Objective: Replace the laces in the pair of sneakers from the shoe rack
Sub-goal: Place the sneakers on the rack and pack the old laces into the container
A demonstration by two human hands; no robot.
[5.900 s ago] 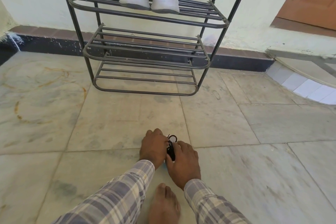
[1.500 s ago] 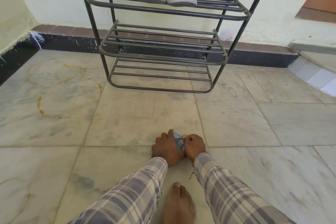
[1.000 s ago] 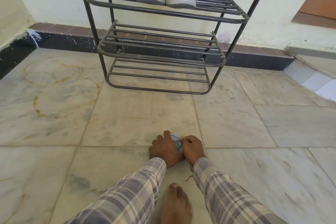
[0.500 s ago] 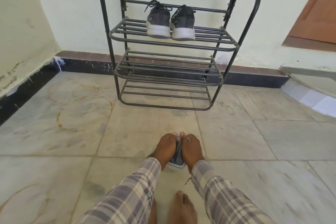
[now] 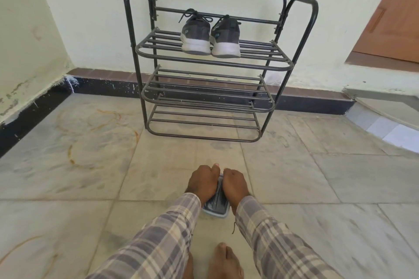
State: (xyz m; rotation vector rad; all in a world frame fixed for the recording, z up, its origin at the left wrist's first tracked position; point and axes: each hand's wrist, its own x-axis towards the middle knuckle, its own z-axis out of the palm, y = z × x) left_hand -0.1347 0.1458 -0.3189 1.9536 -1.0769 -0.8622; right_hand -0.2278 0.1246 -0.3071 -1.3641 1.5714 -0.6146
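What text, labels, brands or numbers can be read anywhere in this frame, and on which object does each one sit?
No text in this frame can be read.
On the sneakers on the shoe rack: a small teal mark on each heel, too small to read.
On the flat pack gripped by the left hand and the right hand: no print shows.
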